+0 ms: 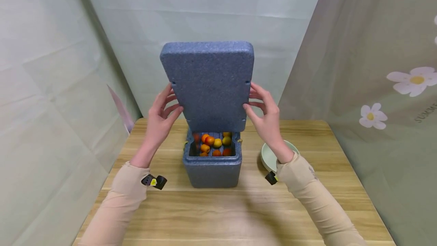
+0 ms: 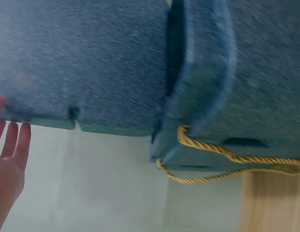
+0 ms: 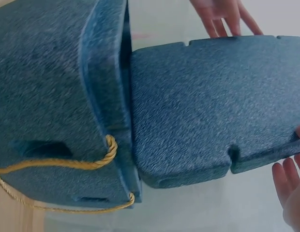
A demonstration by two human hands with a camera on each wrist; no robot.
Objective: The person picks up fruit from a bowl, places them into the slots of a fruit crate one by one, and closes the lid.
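A blue-grey foam lid [image 1: 211,82] stands nearly upright over a foam cooler box [image 1: 215,172], its lower edge at the box's far rim. My left hand [image 1: 159,119] grips the lid's left edge between thumb and fingers. On the opposite edge, my right hand [image 1: 268,119] holds it the same way. Inside the box lie several orange and yellow fruits [image 1: 217,143]; the lid hides part of the far end. Yellow twisted rope handles hang from the box's sides, one rope [image 2: 227,153] showing in the left wrist view and another rope [image 3: 87,165] in the right wrist view.
A pale green bowl [image 1: 269,158] stands right of the box, partly behind my right forearm. Box and bowl rest on a wooden table [image 1: 170,215]. Light curtains [image 1: 211,7] enclose the table at the back and sides, with a flower print on the right one.
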